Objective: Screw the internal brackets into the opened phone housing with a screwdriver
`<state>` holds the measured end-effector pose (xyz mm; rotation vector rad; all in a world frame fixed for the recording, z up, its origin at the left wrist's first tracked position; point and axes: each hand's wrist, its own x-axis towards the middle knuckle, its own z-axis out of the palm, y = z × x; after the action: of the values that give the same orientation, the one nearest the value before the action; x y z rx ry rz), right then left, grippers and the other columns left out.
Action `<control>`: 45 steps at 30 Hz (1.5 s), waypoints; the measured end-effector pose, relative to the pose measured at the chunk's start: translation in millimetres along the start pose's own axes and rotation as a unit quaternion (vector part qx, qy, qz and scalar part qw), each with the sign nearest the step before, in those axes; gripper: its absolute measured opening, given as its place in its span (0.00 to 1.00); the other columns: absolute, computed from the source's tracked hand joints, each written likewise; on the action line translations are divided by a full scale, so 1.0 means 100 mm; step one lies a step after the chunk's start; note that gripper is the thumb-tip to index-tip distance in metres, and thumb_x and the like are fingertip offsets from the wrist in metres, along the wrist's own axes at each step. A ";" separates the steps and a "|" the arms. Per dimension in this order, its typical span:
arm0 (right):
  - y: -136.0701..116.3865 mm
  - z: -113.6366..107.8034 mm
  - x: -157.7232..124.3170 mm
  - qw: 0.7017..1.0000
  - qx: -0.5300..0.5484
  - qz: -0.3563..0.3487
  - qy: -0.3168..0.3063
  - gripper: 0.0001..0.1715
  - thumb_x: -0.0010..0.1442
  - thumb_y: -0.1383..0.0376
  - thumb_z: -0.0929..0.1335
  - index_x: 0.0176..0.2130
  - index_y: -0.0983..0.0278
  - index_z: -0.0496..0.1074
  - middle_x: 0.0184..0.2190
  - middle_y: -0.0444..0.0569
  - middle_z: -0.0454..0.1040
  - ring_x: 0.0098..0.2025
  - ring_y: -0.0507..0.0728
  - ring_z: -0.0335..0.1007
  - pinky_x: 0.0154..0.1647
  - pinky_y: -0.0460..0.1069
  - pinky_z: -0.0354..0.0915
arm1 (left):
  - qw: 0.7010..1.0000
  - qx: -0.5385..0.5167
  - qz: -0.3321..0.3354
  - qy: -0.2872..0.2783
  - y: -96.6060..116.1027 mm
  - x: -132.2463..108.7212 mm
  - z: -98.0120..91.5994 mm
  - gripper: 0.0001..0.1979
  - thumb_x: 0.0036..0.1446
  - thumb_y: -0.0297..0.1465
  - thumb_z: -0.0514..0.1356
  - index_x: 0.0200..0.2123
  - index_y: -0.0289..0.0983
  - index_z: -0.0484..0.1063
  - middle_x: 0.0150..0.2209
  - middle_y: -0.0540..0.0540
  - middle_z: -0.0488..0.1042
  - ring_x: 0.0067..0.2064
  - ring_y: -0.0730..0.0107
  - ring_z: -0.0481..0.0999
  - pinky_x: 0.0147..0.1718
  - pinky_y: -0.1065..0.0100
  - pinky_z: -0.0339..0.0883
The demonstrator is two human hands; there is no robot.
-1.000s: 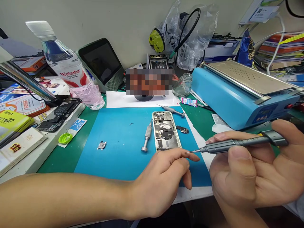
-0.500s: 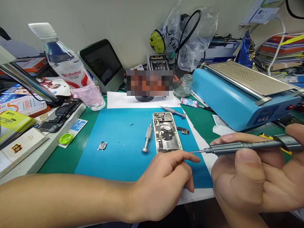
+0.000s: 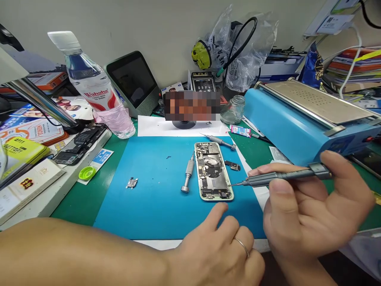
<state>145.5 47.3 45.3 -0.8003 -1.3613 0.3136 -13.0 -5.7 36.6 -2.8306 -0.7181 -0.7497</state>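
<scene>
An opened phone (image 3: 212, 171) lies back-up on the blue mat (image 3: 149, 190), its inner boards showing. My right hand (image 3: 309, 214) is closed round a grey precision screwdriver (image 3: 282, 176), held level, its tip just right of the phone's lower edge. My left hand (image 3: 220, 250), a ring on one finger, rests at the mat's near edge below the phone, fingers loosely bent and holding nothing. A second screwdriver (image 3: 188, 172) lies left of the phone and a third (image 3: 220, 140) above it. A small black part (image 3: 232, 165) sits right of the phone, another small part (image 3: 131, 182) further left.
A blue heating machine (image 3: 300, 115) fills the right side. A water bottle (image 3: 95, 91), a small screen (image 3: 133, 83), a glass jar (image 3: 235, 109) and a plastic bag (image 3: 238, 51) stand at the back. A dismantled phone (image 3: 79, 143), a green cap (image 3: 87, 172) and boxes lie left.
My left hand has drawn back toward me from the phone's lower end, uncovering it. My right hand has moved the screwdriver left and up, closer to the phone.
</scene>
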 end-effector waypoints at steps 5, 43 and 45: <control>-0.06 0.07 -0.01 0.999 -0.016 -0.004 -0.048 0.40 0.61 0.77 0.71 0.67 0.53 0.65 0.42 0.50 0.81 0.36 0.57 0.80 0.37 0.54 0.81 | 0.998 0.027 -0.022 -0.055 -0.01 -0.03 -0.02 0.09 0.67 0.36 0.56 0.34 0.40 0.66 0.31 0.49 0.67 0.31 0.63 0.64 0.59 0.44 0.59; 0.16 0.17 0.05 0.971 -0.026 -0.057 -0.229 0.45 0.61 0.80 0.70 0.70 0.53 0.62 0.46 0.51 0.80 0.46 0.59 0.81 0.42 0.54 0.82 | 0.984 0.136 -0.096 0.068 0.04 0.05 0.20 0.20 0.64 0.35 0.61 0.20 0.40 0.62 0.22 0.53 0.67 0.25 0.67 0.60 0.49 0.49 0.75; 0.16 0.18 0.06 0.970 -0.026 -0.061 -0.232 0.46 0.60 0.80 0.70 0.70 0.53 0.61 0.46 0.51 0.80 0.47 0.59 0.81 0.42 0.54 0.82 | 0.984 0.137 -0.097 0.063 0.04 0.05 0.19 0.21 0.63 0.37 0.62 0.20 0.40 0.62 0.22 0.52 0.67 0.25 0.67 0.61 0.49 0.49 0.74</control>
<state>133.8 68.1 38.6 -0.7067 -1.8569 0.3847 0.9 -2.5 23.1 -2.4681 -1.0013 -0.7820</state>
